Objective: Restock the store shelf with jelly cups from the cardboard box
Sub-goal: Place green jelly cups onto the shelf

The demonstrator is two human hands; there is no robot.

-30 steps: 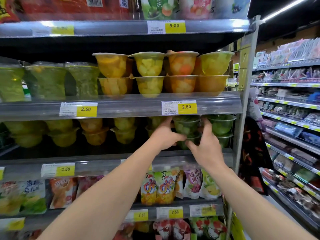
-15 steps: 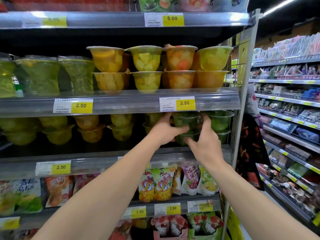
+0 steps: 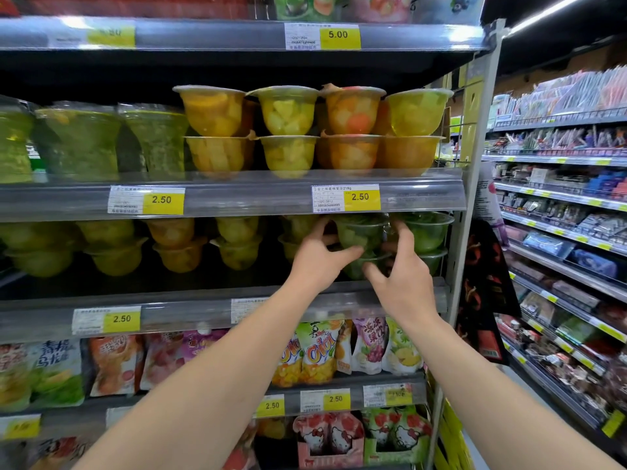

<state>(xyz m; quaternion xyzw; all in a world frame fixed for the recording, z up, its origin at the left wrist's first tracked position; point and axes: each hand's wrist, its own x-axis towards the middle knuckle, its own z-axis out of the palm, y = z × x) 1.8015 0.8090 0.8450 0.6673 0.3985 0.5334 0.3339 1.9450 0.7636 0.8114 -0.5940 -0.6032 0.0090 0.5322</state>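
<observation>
Both my arms reach up to the second shelf (image 3: pixel 339 300). A green jelly cup (image 3: pixel 361 234) sits stacked on a lower green cup (image 3: pixel 356 268) there. My left hand (image 3: pixel 320 262) grips the top cup from the left, thumb under it, fingers behind. My right hand (image 3: pixel 400 279) holds the stack from the right, thumb by the lower cup, forefinger up the side. More green cups (image 3: pixel 429 234) stand just to the right. The cardboard box is out of view.
Yellow and orange jelly cups (image 3: pixel 288 130) stand two-high on the shelf above, more (image 3: pixel 176 245) to the left on my shelf. Pouch snacks (image 3: pixel 319 351) hang below. A metal upright (image 3: pixel 475 198) ends the rack; another aisle's shelves (image 3: pixel 559 232) run on the right.
My hands stay on the green cup stack, shifting only slightly. The view has tilted up a little, so the shelves sit lower in the picture.
</observation>
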